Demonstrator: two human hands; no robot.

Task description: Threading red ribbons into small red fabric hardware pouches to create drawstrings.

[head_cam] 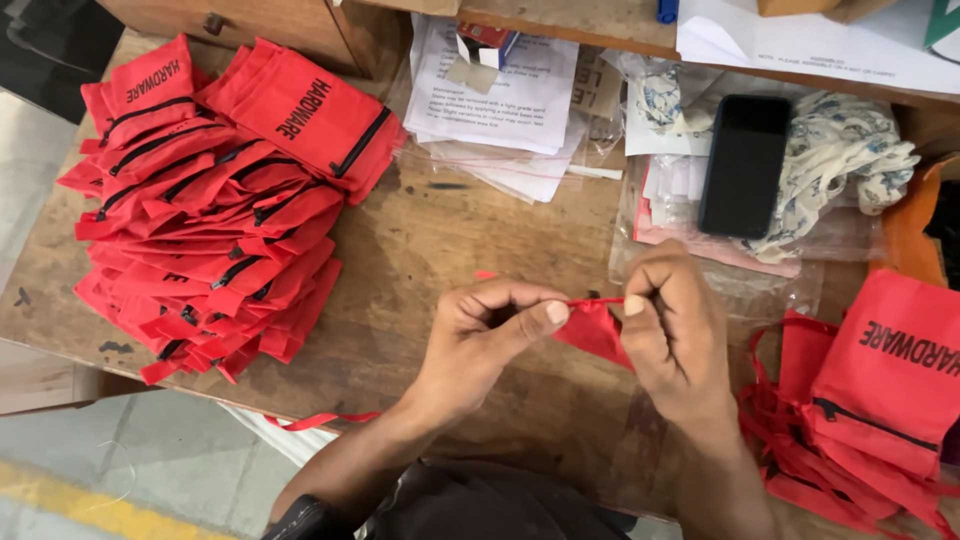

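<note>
My left hand (490, 335) and my right hand (675, 335) are both closed on one small red fabric pouch (595, 332) over the wooden table (440, 250). The pouch's thin red drawstring is stretched between my two thumbs. Most of the pouch is hidden behind my right hand. A tall fanned stack of red zip pouches with black lettering (215, 200) lies at the left of the table. A second heap of the same red pouches (870, 400) sits at the right, close to my right wrist.
A black phone (745, 165) rests on clear plastic bags next to a bundle of white patterned cloth (850, 160). Printed paper sheets (495, 100) lie at the back. A loose red ribbon (320, 420) hangs off the table's front edge.
</note>
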